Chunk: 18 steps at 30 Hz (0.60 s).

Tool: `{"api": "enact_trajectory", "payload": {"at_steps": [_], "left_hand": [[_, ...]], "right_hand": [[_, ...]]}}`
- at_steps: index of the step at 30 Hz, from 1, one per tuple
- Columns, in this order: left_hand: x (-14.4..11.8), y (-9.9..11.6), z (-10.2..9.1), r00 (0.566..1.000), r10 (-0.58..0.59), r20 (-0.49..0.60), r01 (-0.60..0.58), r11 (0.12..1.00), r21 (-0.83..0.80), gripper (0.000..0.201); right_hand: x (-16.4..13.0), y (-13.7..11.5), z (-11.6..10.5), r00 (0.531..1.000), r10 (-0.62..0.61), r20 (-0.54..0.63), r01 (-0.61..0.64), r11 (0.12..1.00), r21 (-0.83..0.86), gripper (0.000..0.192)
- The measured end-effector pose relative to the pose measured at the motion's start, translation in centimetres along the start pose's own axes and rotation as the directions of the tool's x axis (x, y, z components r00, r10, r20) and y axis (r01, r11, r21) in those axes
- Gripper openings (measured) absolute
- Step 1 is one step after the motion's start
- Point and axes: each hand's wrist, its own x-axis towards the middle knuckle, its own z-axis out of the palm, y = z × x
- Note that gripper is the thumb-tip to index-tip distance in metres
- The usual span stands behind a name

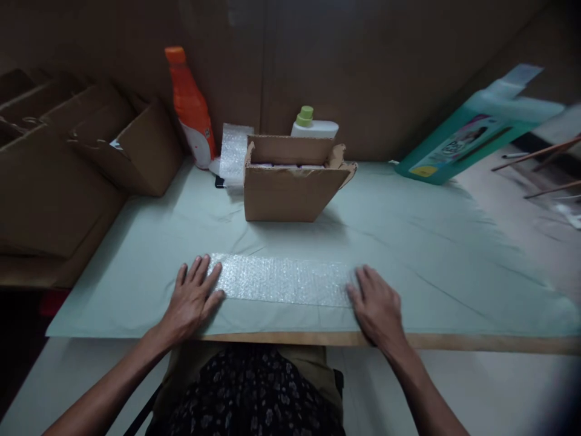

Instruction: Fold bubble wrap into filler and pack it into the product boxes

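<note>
A long strip of clear bubble wrap (281, 280) lies flat on the pale green tabletop near its front edge. At its left end rests my left hand (193, 300), fingers spread, with the tips touching the wrap. My right hand (374, 301) is at the opposite end, its fingers bent a little and slightly blurred, the tips at the strip's edge. Behind the wrap stands an open cardboard box (284, 194) with its torn flaps up. Items inside the box show only as a thin line of tops.
Larger cardboard boxes (59, 188) crowd the left side. Along the back wall stand an orange bottle (190, 106), a rolled piece of bubble wrap (233, 154) and a white bottle with a green cap (313, 126). A big teal bottle (472, 136) is at the back right.
</note>
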Motion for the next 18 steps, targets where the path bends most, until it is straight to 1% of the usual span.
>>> {"api": "enact_trajectory", "payload": {"at_steps": [1, 2, 3, 5, 7, 9, 10, 13, 15, 16, 18], "left_hand": [[-0.3, -0.2, -0.2, 0.998, -0.044, -0.037, 0.044, 0.999, -0.006, 0.056], [-0.5, -0.2, -0.3, 0.993, -0.087, -0.080, 0.086, 0.996, -0.013, 0.057], [-0.4, 0.0, -0.4, 0.984, -0.125, -0.124, 0.123, 0.992, -0.023, 0.058], [0.1, 0.9, -0.3, 0.968, -0.181, -0.175, 0.176, 0.983, -0.047, 0.057], [1.0, 1.8, -0.3, 0.956, -0.230, -0.181, 0.221, 0.973, -0.072, 0.053], [1.8, 2.6, -0.4, 0.945, -0.280, -0.172, 0.262, 0.958, -0.116, 0.049], [2.1, 2.9, -0.5, 0.938, -0.304, -0.165, 0.278, 0.947, -0.161, 0.049], [2.7, 3.9, -1.6, 0.922, -0.357, -0.151, 0.275, 0.877, -0.393, 0.053], [3.1, 4.5, -2.4, 0.914, -0.370, -0.168, 0.238, 0.822, -0.518, 0.054], [3.4, 4.8, -2.6, 0.913, -0.367, -0.180, 0.218, 0.809, -0.546, 0.055], [3.9, 5.3, -2.7, 0.917, -0.348, -0.194, 0.200, 0.823, -0.531, 0.060]], "right_hand": [[-0.1, 1.2, -0.6, 0.997, 0.069, -0.030, -0.070, 0.997, -0.018, 0.056], [-0.2, 1.8, -1.1, 0.992, 0.115, -0.048, -0.116, 0.993, -0.025, 0.058], [-0.2, 1.9, -1.3, 0.989, 0.136, -0.052, -0.137, 0.990, -0.025, 0.059], [-0.1, 0.7, -1.1, 0.992, 0.118, -0.037, -0.118, 0.993, -0.005, 0.057], [0.1, -1.2, -0.4, 0.996, 0.077, -0.039, -0.074, 0.996, 0.057, 0.049], [0.4, -3.1, 0.0, 0.996, 0.066, -0.065, -0.053, 0.982, 0.180, 0.039], [0.6, -3.8, 0.0, 0.994, 0.082, -0.071, -0.061, 0.963, 0.264, 0.035], [1.4, -4.8, -1.4, 0.984, 0.175, -0.042, -0.129, 0.851, 0.509, 0.031], [2.1, -4.6, -2.9, 0.969, 0.237, -0.061, -0.154, 0.784, 0.601, 0.035], [2.6, -4.3, -3.4, 0.960, 0.265, -0.088, -0.155, 0.768, 0.621, 0.038], [3.5, -3.2, -4.0, 0.945, 0.302, -0.129, -0.161, 0.768, 0.619, 0.050]]}}
